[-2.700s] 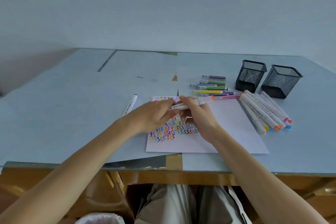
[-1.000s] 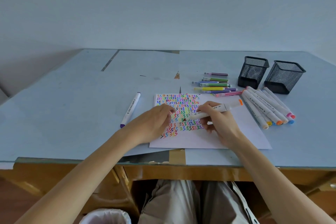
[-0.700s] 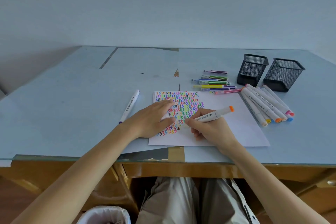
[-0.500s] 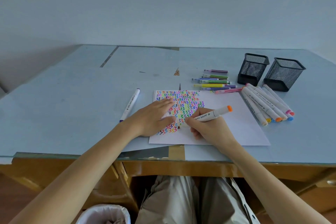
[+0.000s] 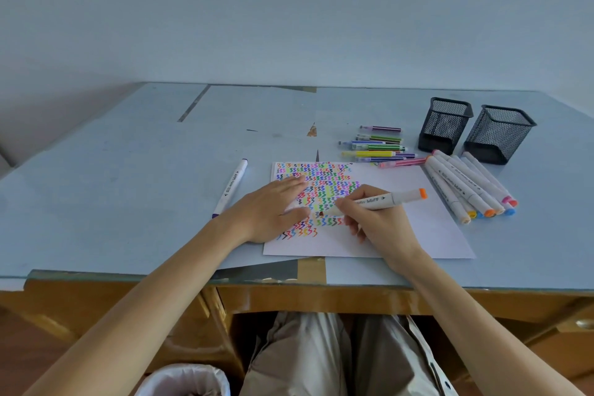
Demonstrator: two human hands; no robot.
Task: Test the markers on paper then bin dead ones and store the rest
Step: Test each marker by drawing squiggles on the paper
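A white sheet of paper (image 5: 427, 235) covered with coloured zigzag marks lies near the table's front edge. My right hand (image 5: 376, 225) grips a white marker with an orange end cap (image 5: 385, 199), its tip down on the paper among the marks. My left hand (image 5: 273, 209) rests flat on the sheet's left part, fingers straight. Several white markers (image 5: 466, 190) lie in a row right of the paper. Several thin coloured pens (image 5: 376, 148) lie behind it. One white marker with a purple tip (image 5: 231, 186) lies alone left of the paper.
Two black mesh pen holders (image 5: 445, 125) (image 5: 498, 133) stand at the back right of the blue table (image 5: 128, 186). A bin with a white liner (image 5: 186, 379) sits on the floor below the table edge, left of my knees.
Both hands held the marker above the paper 2.7 s ago. Since then my right hand has brought its tip down onto the paper, and my left hand has laid itself flat on the sheet.
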